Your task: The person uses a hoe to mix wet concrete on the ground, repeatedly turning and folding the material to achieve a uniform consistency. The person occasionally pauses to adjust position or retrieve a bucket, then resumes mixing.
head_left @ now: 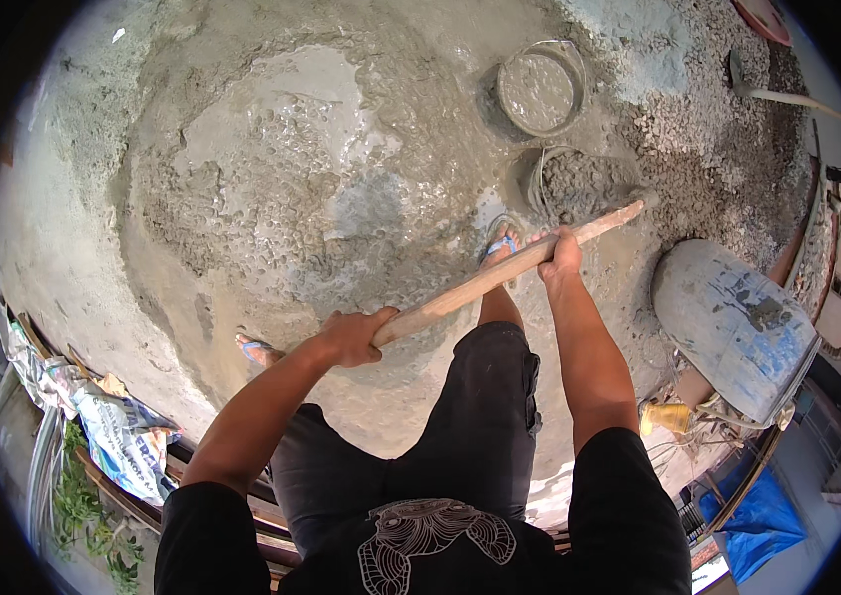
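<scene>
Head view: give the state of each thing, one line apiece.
Wooden shaft: held aslant in both hands
Left hand: closed around its lower end
Right hand: closed around it farther up
Upper bucket: filled with wet mix
Lower bucket: mix-laden, tilt unclear
Ground mix: wet, spread out
Drum: splattered
Blue tarp: crumpled

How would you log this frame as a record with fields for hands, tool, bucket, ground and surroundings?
Left hand: grips wooden pole near its lower-left end
Right hand: grips the pole farther along
Pole's far end: any tool head unclear
Bucket: holds grey mix
Ground: wet grey mix, gravel upper right
Surroundings: drum at right
</scene>
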